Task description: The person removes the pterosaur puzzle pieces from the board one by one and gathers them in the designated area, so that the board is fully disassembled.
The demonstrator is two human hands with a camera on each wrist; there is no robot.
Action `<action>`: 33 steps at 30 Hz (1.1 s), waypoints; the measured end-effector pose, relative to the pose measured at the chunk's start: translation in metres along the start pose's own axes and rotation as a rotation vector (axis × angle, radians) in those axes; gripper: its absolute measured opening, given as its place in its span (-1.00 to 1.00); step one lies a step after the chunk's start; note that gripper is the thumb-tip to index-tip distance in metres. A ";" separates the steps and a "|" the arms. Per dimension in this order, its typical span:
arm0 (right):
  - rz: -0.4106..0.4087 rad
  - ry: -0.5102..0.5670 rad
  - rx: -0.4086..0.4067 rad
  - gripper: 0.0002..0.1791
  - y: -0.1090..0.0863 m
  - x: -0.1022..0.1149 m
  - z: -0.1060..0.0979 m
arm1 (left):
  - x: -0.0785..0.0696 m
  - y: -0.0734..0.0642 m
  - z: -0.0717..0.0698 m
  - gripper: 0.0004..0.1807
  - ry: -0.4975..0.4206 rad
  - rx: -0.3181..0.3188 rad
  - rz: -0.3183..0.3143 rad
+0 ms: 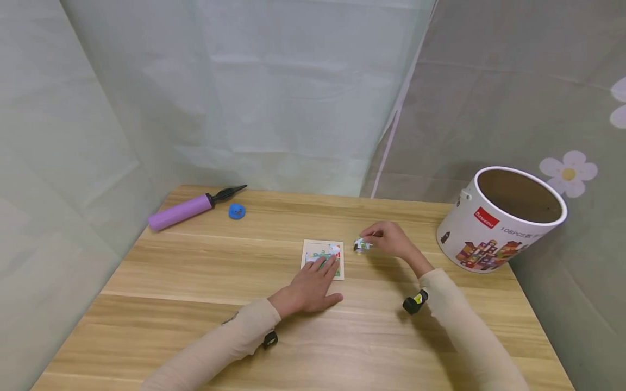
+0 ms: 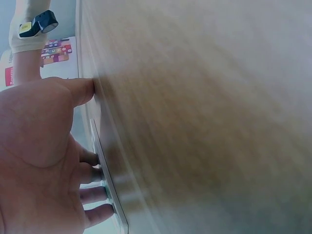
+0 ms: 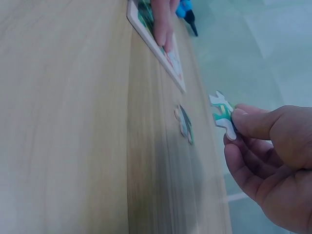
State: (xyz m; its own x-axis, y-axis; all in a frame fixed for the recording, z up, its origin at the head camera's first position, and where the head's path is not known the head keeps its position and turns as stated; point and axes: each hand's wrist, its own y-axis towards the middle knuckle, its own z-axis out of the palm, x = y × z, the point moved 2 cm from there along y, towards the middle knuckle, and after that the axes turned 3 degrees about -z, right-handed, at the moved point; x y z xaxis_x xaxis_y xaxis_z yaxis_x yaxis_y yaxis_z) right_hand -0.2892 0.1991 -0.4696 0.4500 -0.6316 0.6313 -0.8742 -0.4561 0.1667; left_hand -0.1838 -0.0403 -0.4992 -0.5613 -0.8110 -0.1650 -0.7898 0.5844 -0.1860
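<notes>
Head view: at the centre of the frame, a small flat puzzle board point(image 1: 342, 263) on the wood-grain table point(image 1: 195, 271), under the straight, slightly parted fingers of the left hand point(image 1: 313, 288). No grip there, only a touch from above, probably against sliding; in the left wrist view, at upper left, down on the tabletop just off the board, the left thumb point(image 2: 83, 91), likely as a prop. In the head frame, just right of the board, the right hand point(image 1: 388, 239), in a narrow pinch on 1 white-and-green puzzle piece point(image 3: 223, 116). In the right wrist view, right of centre, a hold near that piece's edge, perhaps for an uncovered printed face. Just beside it, near the centre, 1 loose piece point(image 3: 184, 125) on the tabletop, probably for easy reach. At left of the head frame, a purple pump point(image 1: 181, 213) with a dark nozzle point(image 1: 230, 193), and near that, a blue disc point(image 1: 237, 211); at right, a white bucket point(image 1: 469, 225), well apart from the board, presumably out of the way of the 2 hands.
</notes>
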 end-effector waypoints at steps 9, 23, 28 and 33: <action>0.030 -0.017 0.013 -0.89 -0.009 -0.016 -0.009 | -0.001 -0.002 -0.001 -0.09 -0.001 0.003 -0.003; 0.076 -0.003 0.046 -0.90 -0.018 -0.033 -0.009 | -0.001 -0.002 -0.001 -0.10 0.015 -0.009 0.002; 0.079 -0.022 0.053 -0.90 -0.018 -0.037 -0.007 | -0.001 -0.002 0.000 -0.10 0.010 -0.005 0.000; 0.096 -0.016 0.050 -0.90 -0.017 -0.040 -0.005 | -0.001 -0.002 0.000 -0.10 0.013 -0.003 0.001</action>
State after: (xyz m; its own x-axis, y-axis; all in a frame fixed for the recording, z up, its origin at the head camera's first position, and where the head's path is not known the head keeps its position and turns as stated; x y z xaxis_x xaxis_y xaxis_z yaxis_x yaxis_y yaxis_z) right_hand -0.2933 0.2356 -0.4936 0.3679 -0.6835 0.6305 -0.9033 -0.4237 0.0677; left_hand -0.1822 -0.0406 -0.4986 -0.5650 -0.8108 -0.1529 -0.7901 0.5851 -0.1826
